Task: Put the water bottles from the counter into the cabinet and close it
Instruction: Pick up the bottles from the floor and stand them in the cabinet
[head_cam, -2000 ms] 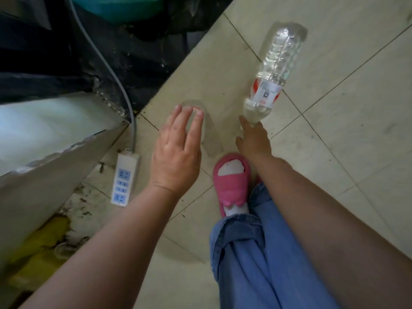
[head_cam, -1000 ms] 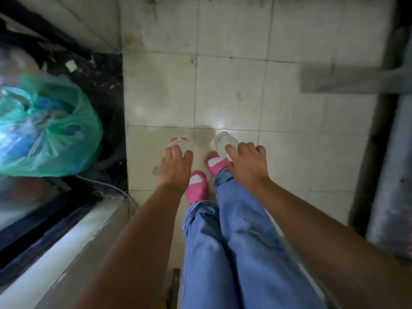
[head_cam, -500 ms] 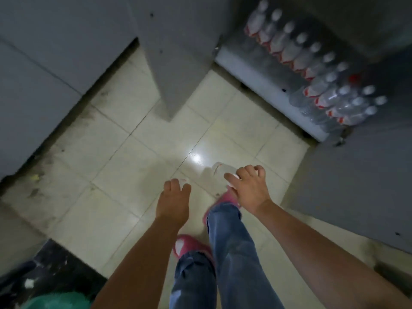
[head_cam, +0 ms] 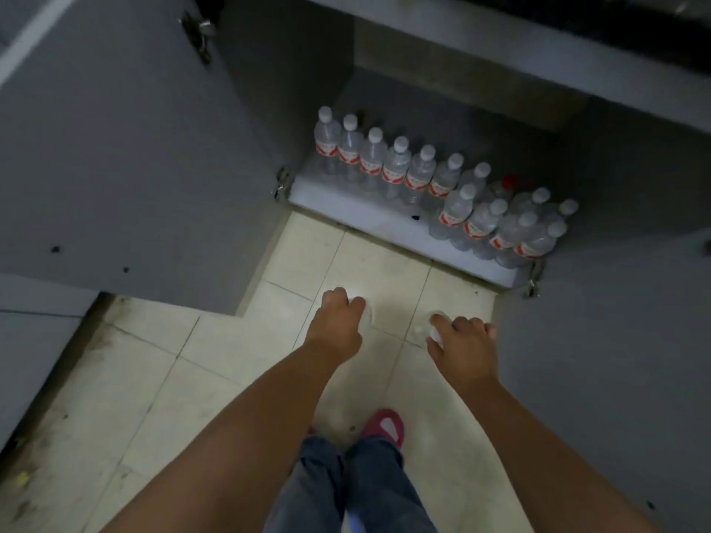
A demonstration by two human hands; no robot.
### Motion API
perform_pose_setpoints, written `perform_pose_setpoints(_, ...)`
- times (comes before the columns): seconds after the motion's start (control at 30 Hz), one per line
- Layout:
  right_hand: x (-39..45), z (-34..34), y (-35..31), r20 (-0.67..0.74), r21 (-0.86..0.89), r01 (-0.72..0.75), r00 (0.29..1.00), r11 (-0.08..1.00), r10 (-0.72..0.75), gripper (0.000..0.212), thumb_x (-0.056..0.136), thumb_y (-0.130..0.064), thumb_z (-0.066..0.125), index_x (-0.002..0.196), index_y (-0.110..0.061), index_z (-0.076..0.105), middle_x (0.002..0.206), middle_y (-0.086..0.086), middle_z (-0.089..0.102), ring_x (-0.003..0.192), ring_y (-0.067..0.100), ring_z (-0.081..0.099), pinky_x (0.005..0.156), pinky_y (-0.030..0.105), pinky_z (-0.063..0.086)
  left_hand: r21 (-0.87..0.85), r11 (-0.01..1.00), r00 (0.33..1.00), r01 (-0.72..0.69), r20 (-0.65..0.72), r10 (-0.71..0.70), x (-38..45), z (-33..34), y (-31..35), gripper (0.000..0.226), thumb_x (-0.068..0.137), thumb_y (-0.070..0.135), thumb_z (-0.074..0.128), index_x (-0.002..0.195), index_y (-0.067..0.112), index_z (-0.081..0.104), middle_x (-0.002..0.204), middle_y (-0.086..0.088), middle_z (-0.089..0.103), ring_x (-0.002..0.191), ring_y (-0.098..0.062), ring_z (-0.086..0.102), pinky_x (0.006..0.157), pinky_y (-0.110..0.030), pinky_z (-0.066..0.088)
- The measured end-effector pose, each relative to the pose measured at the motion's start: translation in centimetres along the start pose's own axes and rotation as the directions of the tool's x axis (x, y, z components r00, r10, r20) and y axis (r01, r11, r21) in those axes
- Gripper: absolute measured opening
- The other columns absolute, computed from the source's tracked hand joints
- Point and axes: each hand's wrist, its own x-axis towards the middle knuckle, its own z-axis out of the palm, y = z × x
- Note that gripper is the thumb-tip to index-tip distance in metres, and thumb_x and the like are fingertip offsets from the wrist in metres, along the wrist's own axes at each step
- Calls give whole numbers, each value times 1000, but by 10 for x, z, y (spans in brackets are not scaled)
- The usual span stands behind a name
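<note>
Head view, looking down at an open floor-level cabinet (head_cam: 442, 121) at twelve o'clock. Both grey doors stand swung wide: the left door (head_cam: 127, 159) fills the field from nine to eleven o'clock, the right door (head_cam: 615, 340) from two to four o'clock. The tiled floor (head_cam: 154, 398) occupies the centre and seven o'clock. On the cabinet's white shelf (head_cam: 369, 213) stand many stored water bottles (head_cam: 396, 167), upright, white-capped, red-labelled: a single row runs from eleven o'clock toward one o'clock, ending in a tighter cluster by the right door hinge; one red cap shows within that cluster. Bare shelf remains in front of the left part of the row. The left hand (head_cam: 338, 325), at centre, has its fingers curled round a clear bottle (head_cam: 367, 317), mostly hidden beneath it. The right hand (head_cam: 461, 344), at three o'clock of the left, likewise grips a second bottle (head_cam: 433, 328), of which only a small part shows. Judged progress: most bottles appear shelved; these two are yet to be placed and the doors closed. The counter lies out of view, so any remainder cannot be told.
</note>
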Motion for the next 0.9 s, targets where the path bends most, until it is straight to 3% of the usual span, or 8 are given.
perform_pose_setpoints(0.2,90,11,13,-102,222,-10,994,975,33,28,55,-16,80,77,-3,71,47,18,61,38,34,61,34,28,49,3,996,993,-89,-74,89,98,-29,11,35,87,7,56,122,6,52,123,-16,42,122,-28,37,92,-33,46)
perform_pose_setpoints(0.23,107,14,14,-110,242,2,994,970,26,27,59,-16,76,82,-2,70,52,21,63,44,36,64,39,30,51,6,994,989,-107,-98,107,116,-31,9,35,86,7,58,120,6,53,123,-16,43,121,-28,38,93,-31,45)
perform_pose_setpoints(0.3,139,24,18,-98,307,-31,993,951,64,29,78,-17,68,103,-2,66,79,26,69,74,38,69,63,34,54,10,989,981,-146,-131,146,151,-34,3,37,83,8,63,119,6,57,122,-17,46,119,-30,41,93,-29,43)
perform_pose_setpoints(0.4,186,44,21,-158,465,-57,976,883,147,44,80,-31,65,115,-5,63,103,25,69,99,37,65,84,36,50,34,973,954,-228,-192,230,203,-37,-6,39,79,10,68,118,5,60,120,-18,53,116,-30,47,91,-29,43)
perform_pose_setpoints(0.5,233,64,19,-136,458,-104,973,883,185,48,85,-35,61,125,-9,57,117,20,67,109,34,61,92,36,47,4,955,907,-297,-311,284,251,-33,-12,38,78,8,69,116,4,64,119,-17,63,111,-30,56,92,-31,46)
perform_pose_setpoints(0.7,294,90,26,-184,323,-124,964,938,190,40,92,-34,54,122,-8,54,120,19,62,111,36,57,75,31,41,73,927,831,-369,-421,364,323,-19,-16,39,89,9,60,127,5,56,122,-18,63,113,-32,59,92,-34,48)
perform_pose_setpoints(0.9,293,82,17,-147,330,-127,972,935,184,38,93,-30,55,121,-4,54,119,20,62,111,35,56,84,33,46,240,897,836,-372,-333,436,332,-19,3,45,94,16,55,137,9,44,132,-18,56,122,-31,52,99,-34,43)
